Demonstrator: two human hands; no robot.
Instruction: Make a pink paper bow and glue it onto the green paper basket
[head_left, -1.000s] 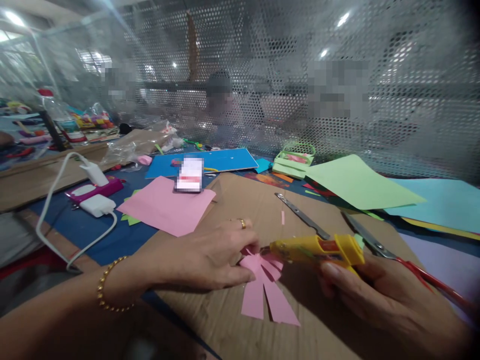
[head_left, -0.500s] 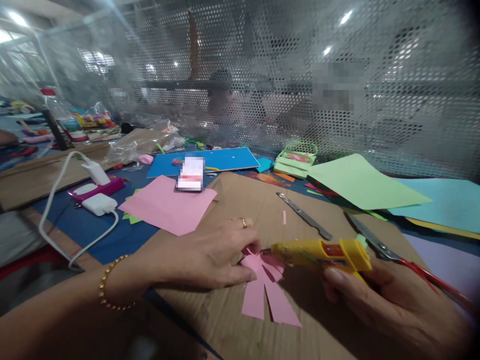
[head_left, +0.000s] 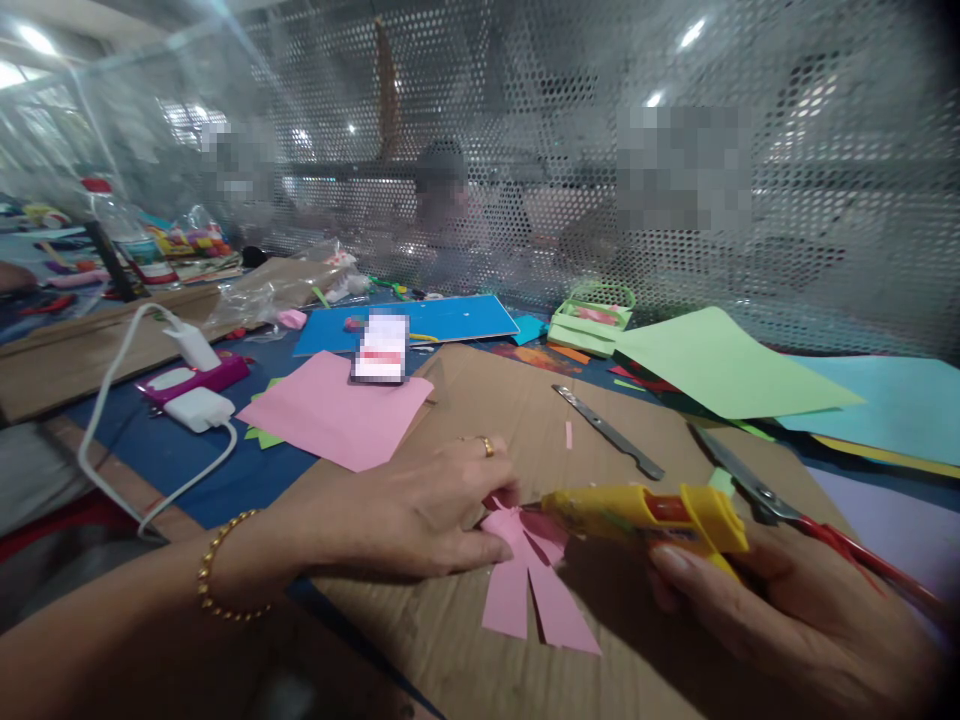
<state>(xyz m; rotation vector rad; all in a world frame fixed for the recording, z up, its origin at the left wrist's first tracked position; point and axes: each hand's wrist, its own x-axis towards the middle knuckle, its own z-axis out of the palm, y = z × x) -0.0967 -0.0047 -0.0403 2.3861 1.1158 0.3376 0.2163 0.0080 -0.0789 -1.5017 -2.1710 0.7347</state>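
My right hand (head_left: 780, 610) grips a yellow hot glue gun (head_left: 637, 515) from the right. The gun's nozzle points left and meets the top of a pink paper bow (head_left: 517, 575), whose cut strips fan out toward me. My left hand (head_left: 420, 510) pinches the upper left of the bow between thumb and fingers, pressing it near the cardboard sheet (head_left: 465, 660). The fingertips partly cover the bow's top. Whether glue is coming out cannot be made out.
On the cardboard lie a craft knife (head_left: 607, 432) and red-handled scissors (head_left: 772, 505). Pink paper (head_left: 337, 410) with a phone (head_left: 381, 347) is at left, beside a purple power strip (head_left: 195, 380) with a white cable. Green paper (head_left: 735, 365) and a small green paper basket (head_left: 589, 325) are behind.
The glue gun has shifted very slightly, its back end a little lower, with its nozzle still at the bow. My left hand and the bow stay nearly in place.
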